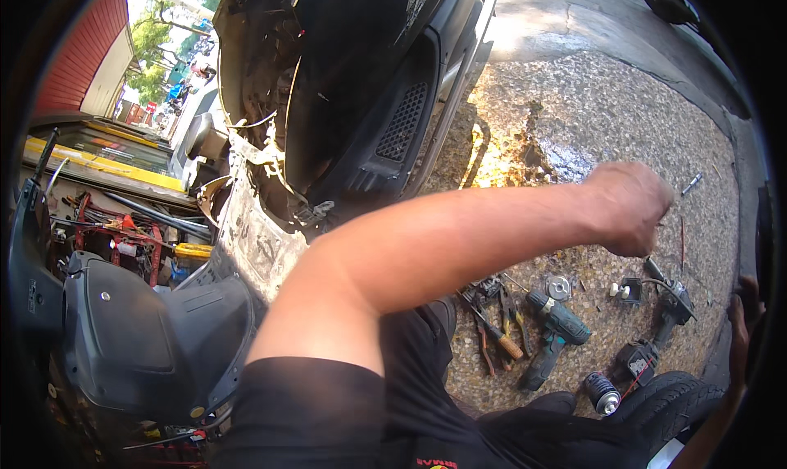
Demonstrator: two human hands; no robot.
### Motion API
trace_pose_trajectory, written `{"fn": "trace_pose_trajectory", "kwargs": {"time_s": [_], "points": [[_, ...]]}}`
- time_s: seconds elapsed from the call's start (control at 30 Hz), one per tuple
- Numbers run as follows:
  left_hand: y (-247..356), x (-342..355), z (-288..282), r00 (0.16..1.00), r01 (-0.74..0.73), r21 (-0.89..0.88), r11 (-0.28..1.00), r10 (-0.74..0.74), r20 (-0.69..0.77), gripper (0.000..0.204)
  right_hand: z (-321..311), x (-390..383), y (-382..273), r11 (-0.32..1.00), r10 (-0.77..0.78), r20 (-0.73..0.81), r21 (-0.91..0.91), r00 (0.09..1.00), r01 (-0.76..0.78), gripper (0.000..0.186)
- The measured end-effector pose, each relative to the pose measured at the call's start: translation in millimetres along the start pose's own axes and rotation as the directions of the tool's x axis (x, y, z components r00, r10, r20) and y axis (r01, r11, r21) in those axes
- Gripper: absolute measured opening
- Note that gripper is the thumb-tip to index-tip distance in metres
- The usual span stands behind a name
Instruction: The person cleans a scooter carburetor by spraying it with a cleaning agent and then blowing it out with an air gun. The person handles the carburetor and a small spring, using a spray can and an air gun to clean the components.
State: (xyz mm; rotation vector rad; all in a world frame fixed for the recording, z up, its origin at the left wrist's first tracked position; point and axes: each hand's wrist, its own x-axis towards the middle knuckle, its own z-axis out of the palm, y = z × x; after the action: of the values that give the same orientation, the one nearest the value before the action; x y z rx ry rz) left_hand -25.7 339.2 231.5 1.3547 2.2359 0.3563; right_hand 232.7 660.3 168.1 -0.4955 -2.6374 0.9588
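My left arm reaches across the view to the right, over the stony pavement. At its end my left hand point(627, 211) is closed with the fingers curled under, and whatever they hold is hidden. A small metal rod-like piece point(692, 184) lies just beyond it. Below the hand is a long black power tool point(660, 330) on the ground. My right hand point(744, 309) shows dark at the right rim, its fingers too shaded to read. A teal and black cordless drill point(557, 330) lies nearer to me, with pliers point(484, 338) and an orange-handled screwdriver point(507, 343) beside it.
A black scooter point(352, 84) with its front panelling opened stands ahead and left. Its dark seat-like part point(156, 330) is at lower left. A spray can point(602, 393), a tyre point(676, 403) and a round metal part point(558, 288) sit at lower right. Wet stains point(525, 153) mark the pavement.
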Motion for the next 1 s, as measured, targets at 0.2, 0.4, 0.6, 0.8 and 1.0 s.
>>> {"fn": "trace_pose_trajectory", "kwargs": {"time_s": [0.2, 0.4, 0.6, 0.8, 1.0], "points": [[-124.3, -200.8, -69.8, 0.633, 0.366, -0.149, 0.919, -0.362, -0.684, 0.009, 98.5, 45.9, -126.5, 0.972, -0.235, 0.195, 0.063, 0.952, 0.227, 0.031], [-180.2, -241.6, -26.7, 0.726, 0.486, 0.184, 0.854, -0.278, -0.63, 0.012, 132.1, 31.9, -117.1, 0.998, -0.062, 0.454, 0.001, 0.889, 0.069, 0.029], [-212.1, -228.1, -2.4, 0.805, 0.535, 0.44, 0.721, -0.276, -0.525, 0.016, 130.0, -24.4, -67.6, 0.985, 0.158, 0.496, -0.139, 0.853, -0.102, 0.027], [-214.4, -229.0, -3.6, 0.794, 0.572, 0.441, 0.692, -0.333, -0.508, 0.018, 133.4, -82.3, -40.2, 0.891, 0.421, 0.442, -0.04, 0.792, -0.452, 0.022], [-167.5, -182.5, -19.1, 0.824, 0.29, 0.381, 0.878, -0.027, -0.565, 0.024, 111.2, -146.6, -35.8, 0.892, 0.392, 0.05, 0.221, 0.918, -0.393, 0.021]]}}
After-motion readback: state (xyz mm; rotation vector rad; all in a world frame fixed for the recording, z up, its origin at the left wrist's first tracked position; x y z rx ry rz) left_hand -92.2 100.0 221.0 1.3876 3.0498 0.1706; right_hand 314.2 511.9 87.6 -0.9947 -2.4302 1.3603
